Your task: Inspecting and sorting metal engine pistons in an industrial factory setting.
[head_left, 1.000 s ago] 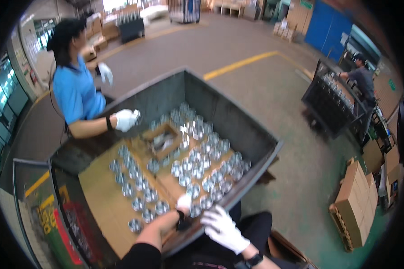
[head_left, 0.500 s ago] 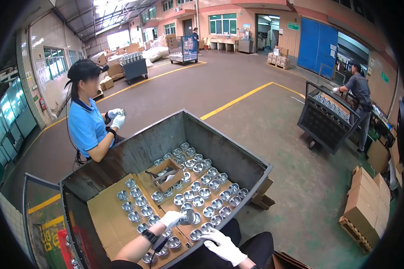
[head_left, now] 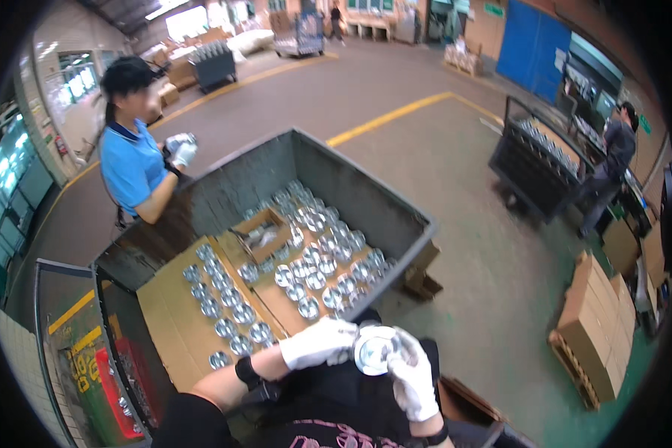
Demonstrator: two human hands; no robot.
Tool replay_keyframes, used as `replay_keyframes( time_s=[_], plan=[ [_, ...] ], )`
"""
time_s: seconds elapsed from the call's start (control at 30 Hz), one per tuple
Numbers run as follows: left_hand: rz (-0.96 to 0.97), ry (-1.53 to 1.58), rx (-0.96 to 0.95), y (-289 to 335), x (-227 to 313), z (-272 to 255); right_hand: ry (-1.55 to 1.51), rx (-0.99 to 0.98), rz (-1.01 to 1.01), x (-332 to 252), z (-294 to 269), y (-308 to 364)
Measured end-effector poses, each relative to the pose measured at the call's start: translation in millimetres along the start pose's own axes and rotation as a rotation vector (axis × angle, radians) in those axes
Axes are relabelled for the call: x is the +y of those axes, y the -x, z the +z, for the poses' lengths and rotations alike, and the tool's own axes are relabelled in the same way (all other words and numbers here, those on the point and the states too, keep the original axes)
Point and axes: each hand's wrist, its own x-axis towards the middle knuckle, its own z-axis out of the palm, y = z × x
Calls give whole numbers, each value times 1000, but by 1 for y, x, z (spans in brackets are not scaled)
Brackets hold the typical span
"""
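Observation:
A shiny metal piston [head_left: 373, 352] is between my two white-gloved hands, just outside the near rim of a grey metal cart [head_left: 366, 183]. My left hand [head_left: 321, 343] closes on its left side, fingertips partly hidden. On the other side, the fingers of my right hand [head_left: 414, 381] wrap round its edge. Inside the cart, several similar pistons [head_left: 244, 313] stand in rows on brown cardboard sheets [head_left: 173, 321]. Among them sits a small open cardboard box [head_left: 278, 237] with blurred grey things in it.
A person in a blue shirt [head_left: 133, 168] stands at the cart's left side, gloved hands round a metal part. Below the cart's left end is a red crate [head_left: 106, 366]. Rightward stand another loaded cart [head_left: 530, 168], a person in dark clothes [head_left: 616, 149] and stacked cartons [head_left: 593, 321].
My left hand has come up out of the cart with a piston toward my body. My right hand has left the cart's rim and joined it. The view has tilted down.

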Motion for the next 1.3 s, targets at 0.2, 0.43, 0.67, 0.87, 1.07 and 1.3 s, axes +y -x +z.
replay_keyframes(
  time_s=[0.2,0.43,0.67,0.87,1.07,1.3],
  plan=[
    [107,524,-14,-34,-23,5,-9,140,-99,-3,-18,-14],
    [-55,-81,37,-27,-18,32,64,254,-122,7,-39,-17],
    [-84,-362,26,-25,-30,38,64,271,-93,17,-46,-14],
    [-66,-313,38,-29,-33,39,106,294,-89,18,-50,-16],
    [-77,-297,45,-32,-35,42,93,325,-89,19,-51,-14],
    [-152,-281,-8,-38,-38,44,107,344,-95,20,-54,-10]
  ],
)
